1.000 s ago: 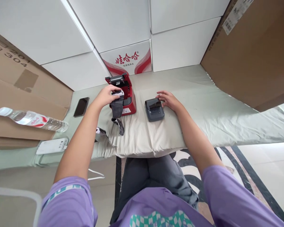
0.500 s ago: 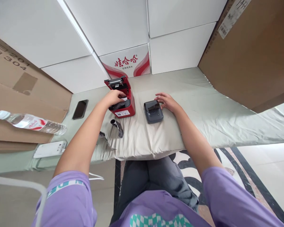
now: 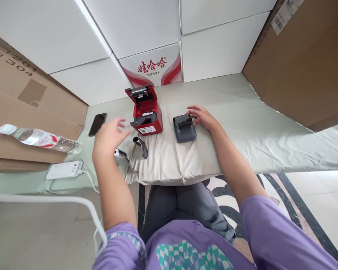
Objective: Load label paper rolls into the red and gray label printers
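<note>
Right now I have my left hand [image 3: 108, 135] up in the air, fingers spread loose and holding nothing, just to the left of the red printer [image 3: 145, 111]. That printer stands on the pale cloth [image 3: 242, 123] with its lid tipped open toward the white boxes [image 3: 146, 26] behind it, and a dark strip shows in its open bay. My right hand [image 3: 200, 116] rests on the far right corner of the grey printer [image 3: 184, 128], fingers curled lightly against its edge rather than gripping it; this one lies flat, just beside the red one. In front of the red printer a small dark roll [image 3: 140, 145] lies on the cloth, and another roll with a white end [image 3: 120, 153] sits partly behind my left wrist. Farther left I see a black phone [image 3: 97, 124], a white power strip [image 3: 64, 170] and a water bottle [image 3: 38, 138] lying on brown cardboard [image 3: 22, 97].
</note>
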{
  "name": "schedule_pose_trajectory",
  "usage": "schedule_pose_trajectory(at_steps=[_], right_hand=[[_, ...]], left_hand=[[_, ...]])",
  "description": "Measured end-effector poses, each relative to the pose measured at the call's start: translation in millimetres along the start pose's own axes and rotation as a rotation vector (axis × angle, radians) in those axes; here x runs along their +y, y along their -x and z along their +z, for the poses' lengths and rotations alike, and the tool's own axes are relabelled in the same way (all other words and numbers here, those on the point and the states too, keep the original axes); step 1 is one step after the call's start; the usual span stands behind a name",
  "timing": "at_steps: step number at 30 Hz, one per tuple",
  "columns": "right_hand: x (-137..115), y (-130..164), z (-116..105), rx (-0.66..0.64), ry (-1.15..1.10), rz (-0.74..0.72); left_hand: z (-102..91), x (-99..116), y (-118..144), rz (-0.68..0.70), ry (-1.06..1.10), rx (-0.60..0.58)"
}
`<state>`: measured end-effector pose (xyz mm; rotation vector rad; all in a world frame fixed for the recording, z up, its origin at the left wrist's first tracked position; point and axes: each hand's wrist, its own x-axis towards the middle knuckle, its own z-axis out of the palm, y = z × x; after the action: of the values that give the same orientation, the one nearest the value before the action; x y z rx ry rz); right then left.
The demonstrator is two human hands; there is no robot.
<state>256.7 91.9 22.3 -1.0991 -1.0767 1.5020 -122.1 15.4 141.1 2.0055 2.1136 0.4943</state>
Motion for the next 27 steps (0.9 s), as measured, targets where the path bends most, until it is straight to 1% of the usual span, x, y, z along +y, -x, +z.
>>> schedule_pose_trajectory(at_steps=[1,3,4,6,9,11,12,14,16,18,20,22,24,26,27], right_hand=[[0,0,0,0.000,-0.001,0.000],[-1,1,1,0.004,-0.006,0.000],[-1,1,1,0.006,-0.009,0.001],[-1,1,2,0.014,-0.010,0.004],[-2,1,2,0.018,-0.005,0.009],[-2,2,2,0.008,-0.002,0.010],[-2,2,2,0.002,-0.001,0.010],[-2,2,2,-0.004,0.007,0.007],[-2,2,2,-0.001,0.016,0.007],[-2,3,2,0.002,0.020,0.009],[-3,3,2,0.003,0.018,0.012],[-4,4,2,0.001,0.016,0.009],[-4,4,3,0.002,0.016,0.010],[-4,4,3,0.010,0.015,0.015],[-4,4,3,0.014,0.015,0.018]], left_hand=[[4.9,-7,8,-0.052,-0.049,-0.101],[18.4,-15,17,-0.069,-0.105,-0.249],[25.3,-16,19,-0.050,-0.122,-0.287],[36.3,-15,20,-0.002,-0.153,-0.290],[42.4,-9,24,0.035,-0.117,-0.221],[43.2,-6,29,0.058,-0.008,-0.124],[44.1,-5,31,0.066,0.079,-0.054],[48.2,-2,35,0.062,0.349,0.094],[54.8,2,36,0.014,0.728,0.210],[61.4,8,37,-0.049,1.088,0.267],[66.6,13,37,-0.088,1.301,0.264],[70.7,15,37,-0.104,1.383,0.247],[74.7,15,39,-0.122,1.391,0.251],[78.5,12,42,-0.146,1.317,0.270],[79.6,10,44,-0.156,1.242,0.266]])
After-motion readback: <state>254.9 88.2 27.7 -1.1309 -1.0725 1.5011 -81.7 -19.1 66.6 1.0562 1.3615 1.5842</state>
